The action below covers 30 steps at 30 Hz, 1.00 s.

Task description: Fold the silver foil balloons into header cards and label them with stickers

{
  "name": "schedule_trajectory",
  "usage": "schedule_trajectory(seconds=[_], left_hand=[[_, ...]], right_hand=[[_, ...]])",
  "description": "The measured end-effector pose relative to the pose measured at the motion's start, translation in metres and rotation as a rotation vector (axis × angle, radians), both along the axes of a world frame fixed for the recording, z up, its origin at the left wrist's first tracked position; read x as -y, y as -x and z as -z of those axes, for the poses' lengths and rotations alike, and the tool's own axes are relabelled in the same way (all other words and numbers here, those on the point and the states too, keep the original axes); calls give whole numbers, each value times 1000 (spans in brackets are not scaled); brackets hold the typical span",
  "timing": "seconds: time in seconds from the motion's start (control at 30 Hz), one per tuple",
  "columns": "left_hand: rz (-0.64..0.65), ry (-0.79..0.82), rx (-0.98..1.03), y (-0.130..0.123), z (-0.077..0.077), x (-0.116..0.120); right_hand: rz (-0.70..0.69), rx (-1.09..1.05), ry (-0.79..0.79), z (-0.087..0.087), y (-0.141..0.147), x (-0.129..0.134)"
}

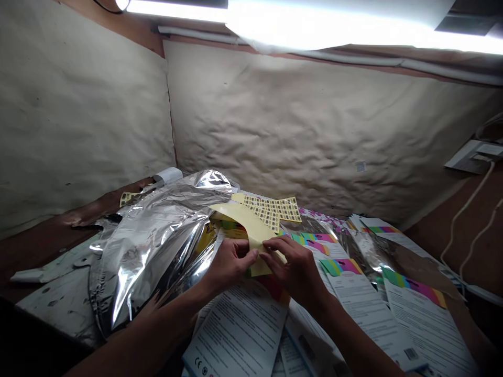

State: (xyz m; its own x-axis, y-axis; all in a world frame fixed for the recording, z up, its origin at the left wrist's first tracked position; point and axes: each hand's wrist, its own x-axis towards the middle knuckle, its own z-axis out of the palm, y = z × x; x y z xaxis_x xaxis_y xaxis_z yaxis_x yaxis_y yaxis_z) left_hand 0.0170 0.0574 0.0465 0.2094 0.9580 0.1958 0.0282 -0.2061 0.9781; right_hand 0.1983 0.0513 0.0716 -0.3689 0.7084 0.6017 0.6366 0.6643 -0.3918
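Both grips are closed, the left hand (230, 264) and right hand (296, 272) pinching a yellow sheet (251, 235) — label sheet (271, 209) beyond, foil bag (157, 235) and leaflets (424, 319) lying loose.

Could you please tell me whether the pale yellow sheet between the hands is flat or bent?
Bent: the pale yellow sheet curves away from the left hand and right hand holding its end.

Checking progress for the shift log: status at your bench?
Left hand and right hand pinching curled yellow sticker sheet. Silver foil pouch beside left hand. Printed leaflets underneath.
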Motion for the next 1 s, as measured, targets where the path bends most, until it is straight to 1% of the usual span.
schedule_trajectory(seconds=[0.13,0.23,0.3,0.37,0.47,0.53,0.6,0.63,0.7,0.77,0.83,0.93,1.0], left_hand=[[15,-107,-180,1,-3,5],[38,-140,-254,2,-4,8],[43,-142,-303,3,-3,7],[36,-140,-345,4,-1,6],[13,-104,-374,5,0,6],[1,-63,-400,5,0,8],[14,-44,-435,6,0,8],[24,-46,-444,6,0,8],[33,-63,-440,7,0,7],[23,-71,-451,8,1,6],[16,-72,-507,9,0,5],[5,-91,-589,11,-2,5],[0,-127,-594,11,-4,6]], right_hand=[[103,130,-105,-1,3,5],[131,191,-150,-5,3,9],[140,185,-160,-9,-4,9],[157,126,-158,-13,-22,9],[244,-1,-163,-14,-72,15],[370,-35,-187,-7,-112,21],[526,-5,-191,7,-149,24],[581,17,-178,16,-164,25],[631,74,-152,35,-182,26],[637,149,-151,50,-188,27],[648,229,-173,60,-187,27],[682,316,-216,65,-183,25],[704,356,-234,65,-182,24]])
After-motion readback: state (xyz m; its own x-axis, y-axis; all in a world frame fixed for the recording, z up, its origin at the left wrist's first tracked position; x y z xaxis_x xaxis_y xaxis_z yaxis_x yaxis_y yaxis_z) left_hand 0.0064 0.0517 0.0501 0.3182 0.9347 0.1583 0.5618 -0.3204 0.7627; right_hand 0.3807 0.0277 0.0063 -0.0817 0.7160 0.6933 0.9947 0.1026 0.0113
